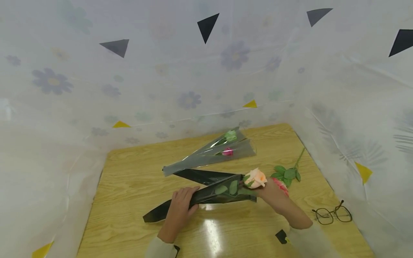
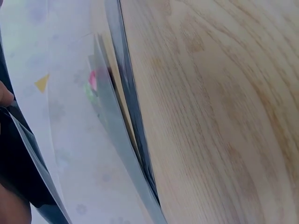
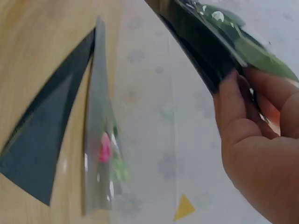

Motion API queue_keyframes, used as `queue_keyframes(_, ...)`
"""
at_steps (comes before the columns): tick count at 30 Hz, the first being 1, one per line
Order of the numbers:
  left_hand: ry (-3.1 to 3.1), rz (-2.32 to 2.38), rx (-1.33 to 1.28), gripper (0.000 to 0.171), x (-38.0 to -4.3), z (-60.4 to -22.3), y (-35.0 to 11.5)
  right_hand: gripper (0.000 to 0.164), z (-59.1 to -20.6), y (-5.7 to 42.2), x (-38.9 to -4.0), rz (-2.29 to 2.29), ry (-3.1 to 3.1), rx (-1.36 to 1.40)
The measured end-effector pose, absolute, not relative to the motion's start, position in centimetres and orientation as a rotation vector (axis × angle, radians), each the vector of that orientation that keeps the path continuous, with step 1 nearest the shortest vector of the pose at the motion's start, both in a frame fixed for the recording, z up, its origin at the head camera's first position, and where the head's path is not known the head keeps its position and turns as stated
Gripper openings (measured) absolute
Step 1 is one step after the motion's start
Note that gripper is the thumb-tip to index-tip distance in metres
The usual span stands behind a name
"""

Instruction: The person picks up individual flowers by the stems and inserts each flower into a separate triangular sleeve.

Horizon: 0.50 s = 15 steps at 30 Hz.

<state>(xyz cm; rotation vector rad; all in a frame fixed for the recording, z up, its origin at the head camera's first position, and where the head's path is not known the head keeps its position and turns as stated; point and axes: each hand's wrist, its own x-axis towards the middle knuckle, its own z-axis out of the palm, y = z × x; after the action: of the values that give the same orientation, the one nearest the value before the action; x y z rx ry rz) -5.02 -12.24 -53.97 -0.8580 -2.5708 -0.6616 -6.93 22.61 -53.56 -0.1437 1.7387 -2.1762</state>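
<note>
A peach artificial rose (image 1: 255, 178) lies in a flower sleeve (image 1: 209, 193) with a black back and clear front. Its bloom sticks out of the wide end, and green leaves (image 1: 233, 187) show through the film. My left hand (image 1: 180, 206) grips the sleeve's narrow part, thumb on the near side. At the wide end, just under the bloom, my right hand (image 1: 274, 197) pinches the sleeve's edge; in the right wrist view its fingers (image 3: 232, 100) meet the black film beside a leaf. The bloom hides the fingertips in the head view.
Behind lie a wrapped green flower (image 1: 230, 135) and pink flower (image 1: 227, 151), over another black sleeve (image 1: 200, 175). At right are a loose pink flower (image 1: 281, 185) with leafy stem, eyeglasses (image 1: 333, 215) and a small black scrap (image 1: 281, 236). White patterned sheeting (image 1: 206, 79) surrounds the table.
</note>
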Motion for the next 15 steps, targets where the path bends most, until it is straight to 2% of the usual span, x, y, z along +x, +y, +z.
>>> queue_keyframes(1, -2.569, -0.675, -0.852, 0.059, -5.0, -54.0, -12.3, 0.050, -53.4, 23.1, -6.8, -2.104, 1.803, -0.107)
queue_keyframes(3, -2.569, -0.691, -0.842, 0.058, -4.9, -54.0, -12.4, 0.058, -49.1, 22.5, -4.9, -1.771, 2.213, -0.105)
queue_keyframes(7, -2.577, -0.698, -0.828, 0.057, -4.8, -54.0, -12.5, 0.066, -45.3, 22.2, -3.6, -1.828, 2.159, -0.113)
queue_keyframes(11, -2.588, -0.702, -0.817, 0.057, -4.8, -54.0, -12.7, 0.072, -44.7, 22.6, -3.2, -1.913, 2.061, -0.044)
queue_keyframes(15, -2.596, -0.696, -0.805, 0.058, -4.8, -54.1, -12.8, 0.064, -45.0, 23.1, -3.1, -1.869, 2.154, -0.046)
